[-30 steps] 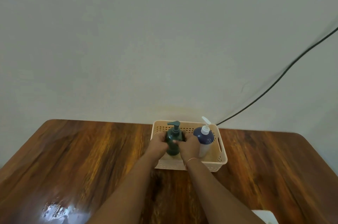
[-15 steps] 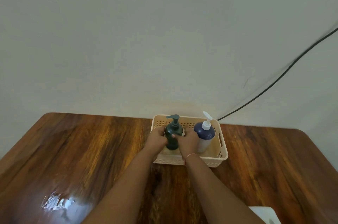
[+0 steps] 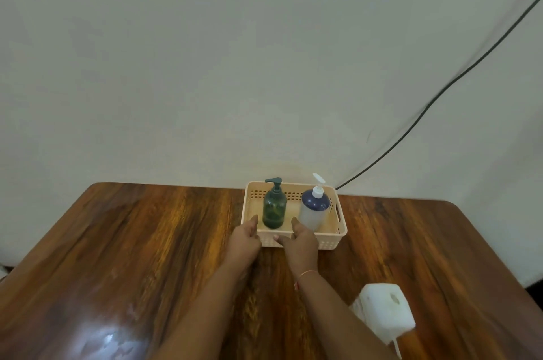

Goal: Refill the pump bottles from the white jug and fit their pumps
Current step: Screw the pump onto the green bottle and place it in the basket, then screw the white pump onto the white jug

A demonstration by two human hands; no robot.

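A dark green pump bottle [image 3: 274, 209] with its pump fitted stands upright in the left half of a beige perforated basket [image 3: 338, 237]. Beside it on the right stands a frosted bottle with a dark blue top and white pump [image 3: 313, 209]. My left hand [image 3: 245, 237] and my right hand [image 3: 299, 239] rest at the basket's front rim, either side of the green bottle, fingers apart and thumbs raised, touching neither bottle. The white jug [image 3: 385, 312] stands on the table near my right forearm.
The basket sits at the far edge of a glossy wooden table [image 3: 147, 256], against a pale wall. A black cable [image 3: 426, 112] runs down the wall to a spot behind the basket. A bright glare patch lies at the table's near left.
Both hands have let go of the green pump bottle and drawn back to the basket's front rim. The view has tilted down, so more of the white jug shows.
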